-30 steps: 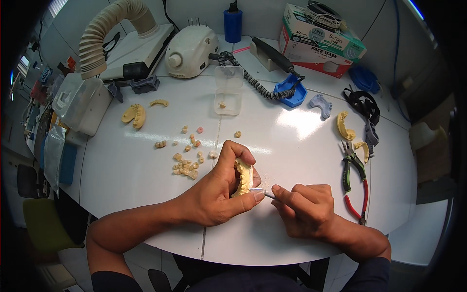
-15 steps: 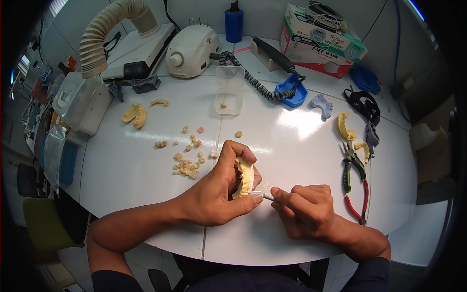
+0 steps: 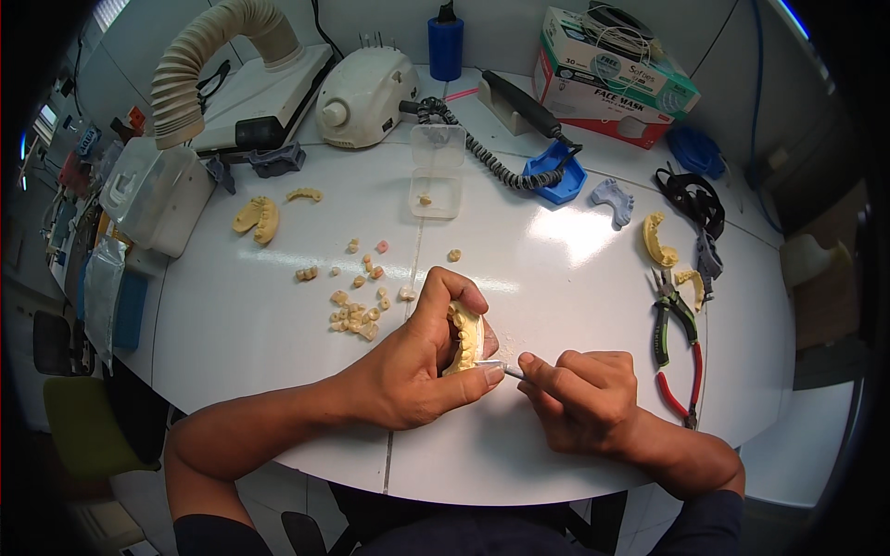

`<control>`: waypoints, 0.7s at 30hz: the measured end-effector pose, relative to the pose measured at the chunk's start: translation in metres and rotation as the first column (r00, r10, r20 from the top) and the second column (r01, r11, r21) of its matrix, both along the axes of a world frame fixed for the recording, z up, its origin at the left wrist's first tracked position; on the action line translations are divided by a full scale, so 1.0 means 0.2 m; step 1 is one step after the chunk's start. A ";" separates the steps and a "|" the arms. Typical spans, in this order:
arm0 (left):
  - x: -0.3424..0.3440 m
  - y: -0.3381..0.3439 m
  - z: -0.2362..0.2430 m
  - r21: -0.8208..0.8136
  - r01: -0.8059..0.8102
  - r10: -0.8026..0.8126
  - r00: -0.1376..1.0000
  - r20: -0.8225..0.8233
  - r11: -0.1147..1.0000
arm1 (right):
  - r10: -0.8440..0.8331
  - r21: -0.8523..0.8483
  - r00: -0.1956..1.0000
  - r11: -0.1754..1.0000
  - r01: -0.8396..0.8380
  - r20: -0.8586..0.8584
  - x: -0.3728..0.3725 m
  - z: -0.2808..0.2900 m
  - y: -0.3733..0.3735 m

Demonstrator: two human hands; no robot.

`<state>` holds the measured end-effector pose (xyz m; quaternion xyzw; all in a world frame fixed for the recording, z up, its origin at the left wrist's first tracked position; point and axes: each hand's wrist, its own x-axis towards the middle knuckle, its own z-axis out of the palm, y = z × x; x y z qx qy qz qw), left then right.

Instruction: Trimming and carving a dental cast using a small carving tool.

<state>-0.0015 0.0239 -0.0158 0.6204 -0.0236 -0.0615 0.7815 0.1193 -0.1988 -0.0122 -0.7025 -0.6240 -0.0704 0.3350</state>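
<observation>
My left hand [image 3: 422,375] is wrapped round a yellow plaster dental model [image 3: 466,335], held upright with its row of teeth toward my palm. In my right hand [image 3: 584,398] is a slim knife [image 3: 512,372], whose handle is mostly covered by the fingers. Its thin metal blade lies against the model's lower end, close to my left thumb tip. Pale shavings [image 3: 507,348] are scattered on the table just right of the model. Several loose tooth crowns [image 3: 354,320] lie left of my left hand.
A small clear box [image 3: 445,206] stands open beyond my hands. Green-and-red pliers [image 3: 675,320] lie at the right beside more yellow dental casts [image 3: 656,243]. At the back are a white control unit [image 3: 366,97], a black handpiece [image 3: 519,104] with coiled cord, and mask boxes [image 3: 607,79].
The knife and my right hand have shifted very slightly right and up along the model's lower end. My left hand keeps its hold almost unmoved.
</observation>
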 end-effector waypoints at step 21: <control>0.00 -0.01 -0.01 0.001 -0.007 0.007 1.000 0.021 1.000 | 0.002 -0.002 1.000 1.000 -0.002 -0.025 0.00 0.01 0.00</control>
